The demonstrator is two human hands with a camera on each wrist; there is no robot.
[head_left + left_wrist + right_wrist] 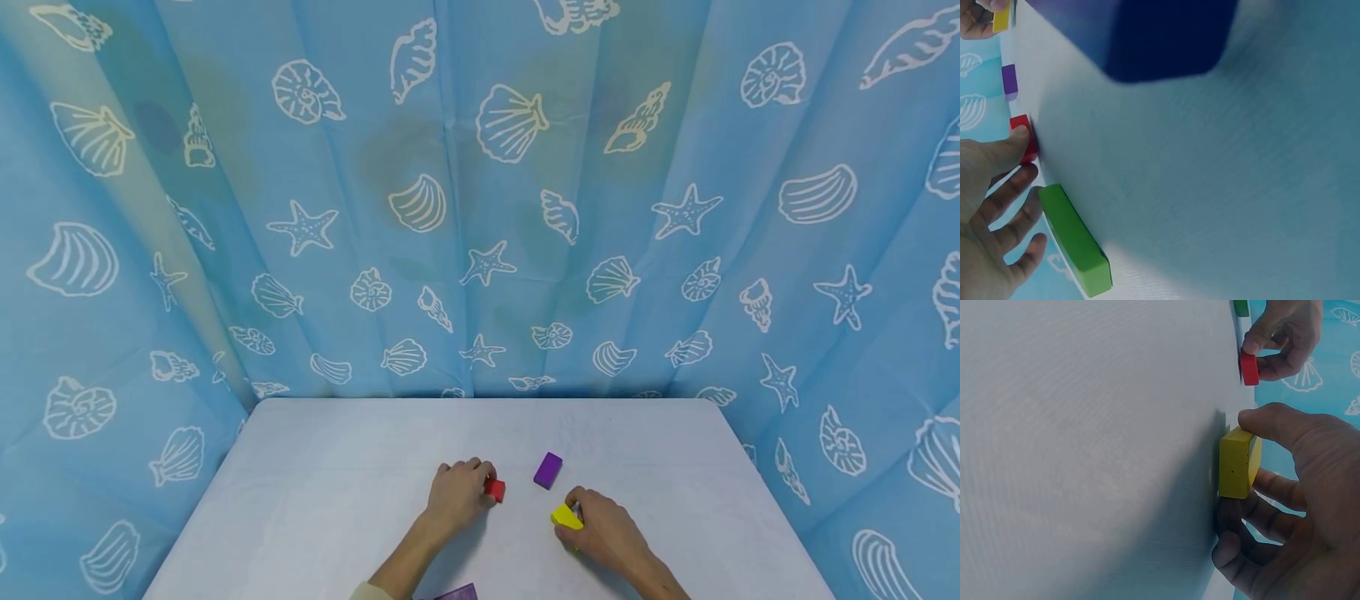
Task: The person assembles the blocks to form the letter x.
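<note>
Between thumb and fingers, my left hand (459, 496) grips a small red block (498, 490) on the white table. The left wrist view shows the thumb pressed on that red block, with a long green block (1075, 240) close by the other fingertips. In the head view the green block is hidden behind the hand. My right hand (603, 529) pinches a yellow block (1235, 465) between thumb and fingers, at the tabletop. A purple rectangular block (548, 471) lies on the table beyond and between the two hands.
A larger purple object (459, 593) shows partly at the near edge of the head view, close to the left forearm. Blue curtains (450, 208) with white shell prints stand behind and beside the white table (337, 467).
</note>
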